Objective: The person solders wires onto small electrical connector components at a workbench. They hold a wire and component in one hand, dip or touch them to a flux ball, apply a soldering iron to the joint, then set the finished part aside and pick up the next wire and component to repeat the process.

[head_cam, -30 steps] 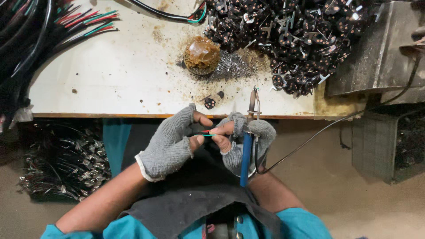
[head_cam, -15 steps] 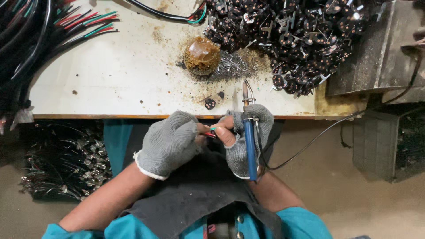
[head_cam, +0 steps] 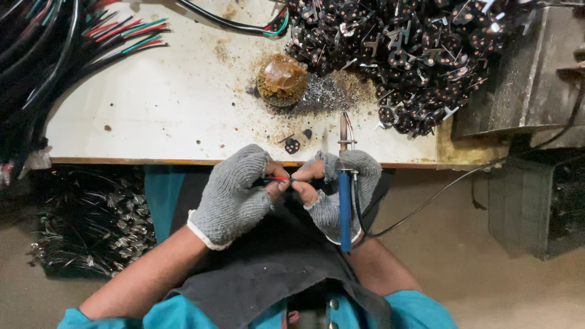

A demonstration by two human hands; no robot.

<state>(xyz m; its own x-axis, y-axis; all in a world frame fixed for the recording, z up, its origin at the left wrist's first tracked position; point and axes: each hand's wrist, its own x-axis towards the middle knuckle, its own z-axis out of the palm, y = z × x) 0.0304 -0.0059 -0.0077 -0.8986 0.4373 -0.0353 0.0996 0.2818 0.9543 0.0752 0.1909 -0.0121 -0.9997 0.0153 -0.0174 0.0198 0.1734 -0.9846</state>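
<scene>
My left hand (head_cam: 234, 192), in a grey fingerless glove, pinches thin red and green wires (head_cam: 277, 179) just below the bench edge. My right hand (head_cam: 341, 189), gloved the same way, touches the wire ends with its fingertips and also grips a blue-handled soldering iron (head_cam: 345, 207), whose metal tip points up over the bench. A small black round part (head_cam: 292, 145) lies on the bench just above my hands.
A white stained bench (head_cam: 170, 103) carries a brown lump of flux (head_cam: 281, 79), grey solder dust, and a large heap of black round parts (head_cam: 414, 55). Bundles of coloured cables (head_cam: 55, 55) lie at left. A grey metal box (head_cam: 524, 79) stands at right.
Both hands have shifted slightly and closed in on the wires. The soldering iron has swung from tilted to nearly upright, its tip over the bench.
</scene>
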